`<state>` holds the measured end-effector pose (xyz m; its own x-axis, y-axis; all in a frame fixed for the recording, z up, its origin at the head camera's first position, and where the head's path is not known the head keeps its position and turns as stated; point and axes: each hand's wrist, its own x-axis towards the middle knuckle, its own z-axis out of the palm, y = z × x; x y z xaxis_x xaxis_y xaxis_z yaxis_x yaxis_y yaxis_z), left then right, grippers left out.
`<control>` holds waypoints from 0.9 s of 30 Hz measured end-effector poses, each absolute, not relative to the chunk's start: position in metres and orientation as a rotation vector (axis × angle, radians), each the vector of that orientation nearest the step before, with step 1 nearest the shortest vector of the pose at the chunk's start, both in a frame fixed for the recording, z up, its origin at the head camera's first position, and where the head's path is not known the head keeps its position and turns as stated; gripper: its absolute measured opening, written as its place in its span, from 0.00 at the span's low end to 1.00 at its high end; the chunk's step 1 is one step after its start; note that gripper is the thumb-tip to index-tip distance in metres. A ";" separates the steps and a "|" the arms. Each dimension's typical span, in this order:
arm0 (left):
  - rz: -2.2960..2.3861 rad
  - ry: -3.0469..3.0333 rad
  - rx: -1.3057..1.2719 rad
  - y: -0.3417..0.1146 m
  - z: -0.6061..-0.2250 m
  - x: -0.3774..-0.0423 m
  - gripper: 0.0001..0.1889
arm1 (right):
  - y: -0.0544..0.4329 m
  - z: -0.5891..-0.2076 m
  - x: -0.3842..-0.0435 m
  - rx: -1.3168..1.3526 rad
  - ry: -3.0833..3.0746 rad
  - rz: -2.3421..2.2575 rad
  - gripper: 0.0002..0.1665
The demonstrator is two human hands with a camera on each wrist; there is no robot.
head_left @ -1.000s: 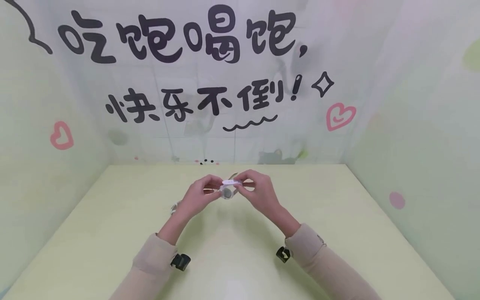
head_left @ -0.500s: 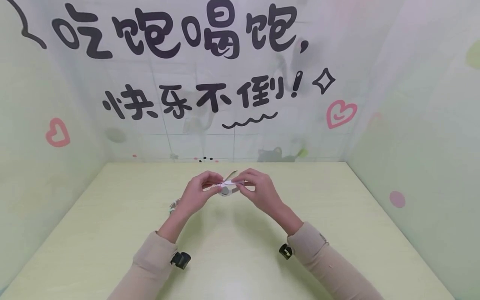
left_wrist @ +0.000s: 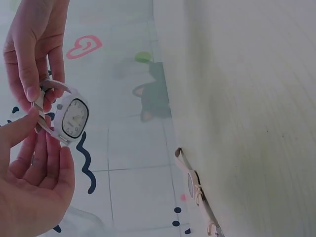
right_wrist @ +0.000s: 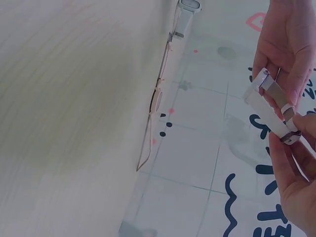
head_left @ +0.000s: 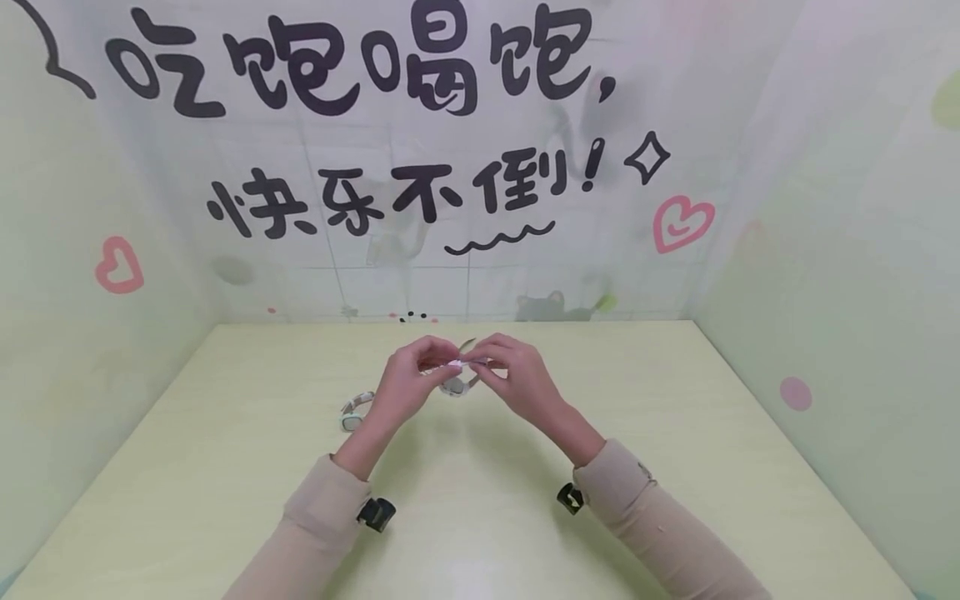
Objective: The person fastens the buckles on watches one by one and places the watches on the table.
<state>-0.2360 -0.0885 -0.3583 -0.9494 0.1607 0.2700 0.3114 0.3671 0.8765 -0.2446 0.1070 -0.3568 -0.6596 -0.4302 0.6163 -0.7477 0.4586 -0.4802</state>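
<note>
Both hands hold a white wristwatch (left_wrist: pixel 74 119) up in front of me, over the far part of the table. Its rounded-square dial faces outward in the left wrist view, with the strap looping back into the fingers. My left hand (head_left: pixel 403 385) pinches one part of the strap between thumb and fingers. Close beside it, my right hand (head_left: pixel 523 382) pinches the strap too, near a metal buckle (right_wrist: pixel 291 138) in the right wrist view. The fingertips of the two hands nearly meet and partly hide the strap ends.
A pale watch (head_left: pixel 352 422) lies on the table (head_left: pixel 247 467) to the left of my left forearm. Towards the back edge lies a pinkish watch (left_wrist: pixel 191 183) with its strap spread out. Printed wall sheets (head_left: pixel 300 283) enclose the table's back and sides.
My left hand has shifted slightly right, its fingertips now closer to the right hand and covering more of the strap. The pale watch at the left shows more fully. The right hand has barely moved.
</note>
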 end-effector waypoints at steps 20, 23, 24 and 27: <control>-1.731 -2.499 -0.148 -0.136 -0.348 -0.247 0.14 | 0.107 -0.364 -0.243 0.877 -2.357 1.180 0.11; -1.707 -2.501 -0.092 -0.151 -0.347 -0.253 0.15 | 0.107 -0.365 -0.242 0.884 -2.362 1.187 0.10; -1.700 -2.502 -0.073 -0.156 -0.347 -0.254 0.15 | 0.107 -0.366 -0.242 0.888 -2.364 1.188 0.10; -1.666 -2.513 -0.005 -0.171 -0.350 -0.259 0.16 | 0.106 -0.367 -0.242 0.887 -2.383 1.182 0.10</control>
<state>-0.2591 -0.1714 -0.3496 -0.9920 -0.0666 0.1069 0.0725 0.3919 0.9171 -0.2423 0.1065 -0.3673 -0.7491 -0.3827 0.5407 -0.6620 0.4604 -0.5914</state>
